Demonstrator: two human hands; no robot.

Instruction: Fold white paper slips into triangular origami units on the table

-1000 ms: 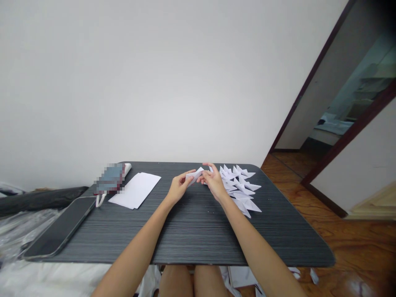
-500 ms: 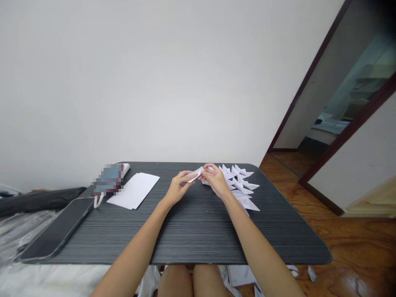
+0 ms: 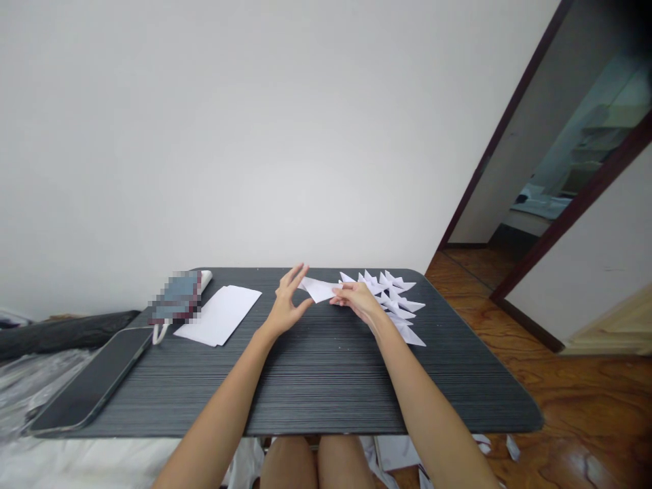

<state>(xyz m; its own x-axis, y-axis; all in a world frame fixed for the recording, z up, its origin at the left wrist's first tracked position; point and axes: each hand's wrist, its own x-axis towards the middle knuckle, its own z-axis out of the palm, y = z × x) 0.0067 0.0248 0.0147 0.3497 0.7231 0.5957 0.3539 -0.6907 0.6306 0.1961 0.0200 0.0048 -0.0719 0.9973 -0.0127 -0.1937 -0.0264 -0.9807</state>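
Observation:
A partly folded piece of white paper is held above the dark table. My right hand pinches its right end between thumb and fingers. At the paper's left end my left hand has its thumb and fingers spread apart; whether a finger touches the edge I cannot tell. Just beyond my right hand sit several folded white paper boats with pointed ends, some partly hidden by the hand and wrist. Flat white sheets lie in a stack to the left.
A large phone lies along the table's left edge. Behind it is a blurred-out device with a white cable. A white wall rises behind the table. Paper scraps are on the wooden floor at the right.
My left hand has opened and shifted slightly left off its grip. The paper, a narrow folded strip before, now shows a wider face, still pinched by my right hand.

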